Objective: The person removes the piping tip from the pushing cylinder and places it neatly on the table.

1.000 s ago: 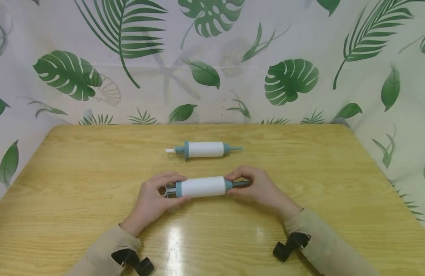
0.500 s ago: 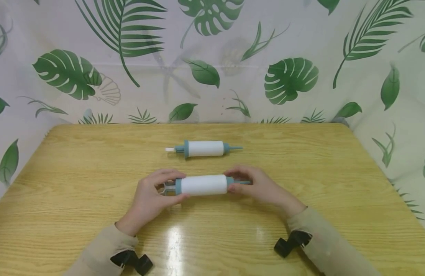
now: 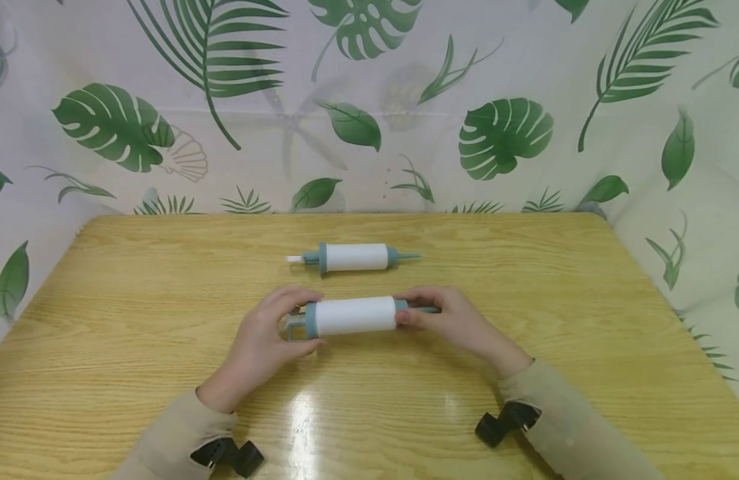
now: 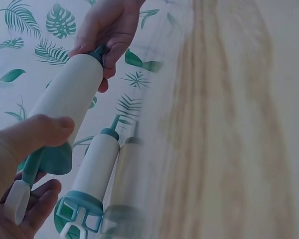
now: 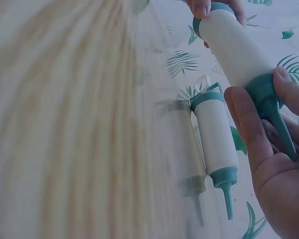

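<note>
Between both hands is a white-barrelled, syringe-like tube (image 3: 356, 315) with teal ends, lying nearly level above the table. My left hand (image 3: 258, 353) holds its left end by the teal collar, around the frame-like handle. At the other end, my right hand (image 3: 456, 327) grips the teal cone with thumb and fingers. The slim nozzle (image 5: 281, 124) runs back into the right palm. In the left wrist view, a white pull tab (image 4: 17, 201) shows by the left fingers. A similar second tube (image 3: 356, 257) lies behind, touched by neither hand.
The wooden table (image 3: 165, 287) bears the second tube, whose nozzle points right. A leaf-patterned sheet (image 3: 399, 153) hangs along the back edge and both sides. Black wrist cameras (image 3: 228, 455) are strapped to the sleeves.
The held tube has moved slightly away from the body. My right thumb has shifted onto the teal cone near the barrel. The second tube has stayed put on the table.
</note>
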Demonstrator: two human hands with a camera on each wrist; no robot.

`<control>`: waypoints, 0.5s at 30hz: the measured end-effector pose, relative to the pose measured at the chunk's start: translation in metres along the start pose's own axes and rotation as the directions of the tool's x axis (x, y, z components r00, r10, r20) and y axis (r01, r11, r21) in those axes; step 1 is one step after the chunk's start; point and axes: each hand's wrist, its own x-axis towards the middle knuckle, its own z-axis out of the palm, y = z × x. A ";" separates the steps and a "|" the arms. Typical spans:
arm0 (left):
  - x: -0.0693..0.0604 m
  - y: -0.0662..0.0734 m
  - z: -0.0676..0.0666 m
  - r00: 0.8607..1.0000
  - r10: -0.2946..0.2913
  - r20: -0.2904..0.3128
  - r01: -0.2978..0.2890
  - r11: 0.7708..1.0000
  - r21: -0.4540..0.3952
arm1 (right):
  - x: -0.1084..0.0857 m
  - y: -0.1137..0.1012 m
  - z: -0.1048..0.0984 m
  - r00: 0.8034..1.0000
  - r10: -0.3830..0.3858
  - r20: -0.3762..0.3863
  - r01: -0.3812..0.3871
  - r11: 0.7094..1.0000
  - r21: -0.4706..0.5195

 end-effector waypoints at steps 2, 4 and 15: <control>0.000 0.001 -0.001 1.000 0.019 0.000 -0.019 1.000 0.008 | 0.000 0.000 0.000 1.000 -0.007 -0.012 0.006 0.999 -0.041; 0.000 0.003 -0.003 1.000 0.020 0.008 -0.020 1.000 0.004 | 0.000 0.000 0.000 1.000 -0.011 -0.025 0.009 0.997 -0.075; 0.000 0.002 -0.008 0.999 -0.016 0.035 0.019 0.998 -0.061 | -0.002 0.001 0.004 0.995 -0.082 -0.061 0.078 0.995 -0.067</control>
